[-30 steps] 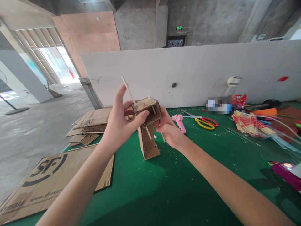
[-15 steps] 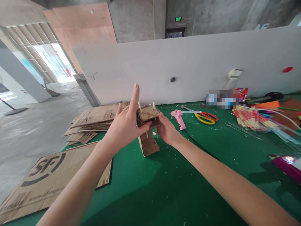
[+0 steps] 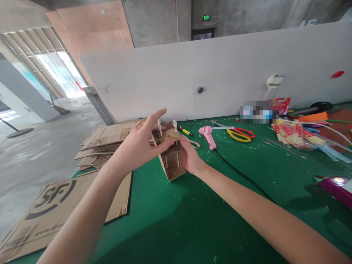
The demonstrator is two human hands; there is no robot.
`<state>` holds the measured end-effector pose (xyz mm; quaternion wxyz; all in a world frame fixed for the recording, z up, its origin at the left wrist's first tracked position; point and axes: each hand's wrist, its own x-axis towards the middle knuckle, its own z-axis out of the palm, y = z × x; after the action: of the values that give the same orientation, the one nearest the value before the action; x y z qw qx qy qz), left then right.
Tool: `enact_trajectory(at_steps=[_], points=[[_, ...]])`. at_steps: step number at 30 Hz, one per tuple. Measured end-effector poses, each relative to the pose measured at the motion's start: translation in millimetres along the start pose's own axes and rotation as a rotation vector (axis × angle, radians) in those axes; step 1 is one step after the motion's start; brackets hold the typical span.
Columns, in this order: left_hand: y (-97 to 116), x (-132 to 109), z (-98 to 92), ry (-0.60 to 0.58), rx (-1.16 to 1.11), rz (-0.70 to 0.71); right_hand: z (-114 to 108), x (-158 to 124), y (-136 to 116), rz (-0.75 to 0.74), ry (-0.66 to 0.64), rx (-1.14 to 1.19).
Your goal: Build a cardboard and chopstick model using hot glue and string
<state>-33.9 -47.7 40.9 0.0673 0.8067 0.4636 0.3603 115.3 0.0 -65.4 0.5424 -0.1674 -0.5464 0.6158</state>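
My left hand has swung its index finger from upright to a rightward slant since the earlier frame. In my feed, it and my right hand are clamped on the cardboard model, left of the pink glue gun on the green table

An exit sign glows above a doorway; scissors lie near a white partition.

Model: matt cardboard, rough-edged
Stick: matt wood
Glue gun: smooth plastic
Bench: smooth surface
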Motion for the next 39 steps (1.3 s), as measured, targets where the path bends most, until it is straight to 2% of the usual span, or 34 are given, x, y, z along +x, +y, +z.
enact_trajectory(at_steps=[5, 8, 10, 13, 15, 17, 19, 22, 28, 32, 39], points=[[-0.3, 0.8, 2.1, -0.036, 0.121, 0.011, -0.1, 0.4, 7.6, -0.016, 0.014, 0.034], [-1.6, 1.0, 3.4, -0.05, 0.14, 0.007, -10.3, 2.0, -0.1, -0.013, -0.016, 0.003], [-2.1, 0.7, 3.0, -0.068, 0.135, 0.002, -23.7, 4.1, -14.1, 0.03, -0.161, -0.086], [-3.5, 0.4, 1.5, -0.11, 0.106, 0.015, -45.4, 8.4, -39.1, 0.188, -0.455, -0.381], [-6.5, 0.8, 0.3, -0.14, 0.079, 0.029, -53.8, 10.9, -49.9, 0.231, -0.533, -0.579], [-11.7, 1.4, -1.3, -0.162, 0.038, 0.052, -54.9, 12.4, -53.2, 0.214, -0.563, -0.691], [-17.4, 1.8, -3.9, -0.171, -0.002, 0.074, -50.6, 12.5, -51.8, 0.205, -0.577, -0.72], [-21.1, 1.9, -8.8, -0.191, 0.014, 0.061, -43.1, 10.9, -50.9, 0.298, -0.555, -0.77], [-5.5, 2.4, -11.7, -0.217, 0.211, 0.051, -39.5, 6.6, -64.7, 0.418, -0.545, -0.738], [-2.0, 1.4, -8.7, -0.206, 0.282, 0.028, -35.9, 5.8, -64.4, 0.379, -0.444, -0.696], [-21.2, -0.3, -3.6, -0.197, 0.275, 0.092, -36.0, 8.0, -58.7, 0.32, -0.391, -0.627]])
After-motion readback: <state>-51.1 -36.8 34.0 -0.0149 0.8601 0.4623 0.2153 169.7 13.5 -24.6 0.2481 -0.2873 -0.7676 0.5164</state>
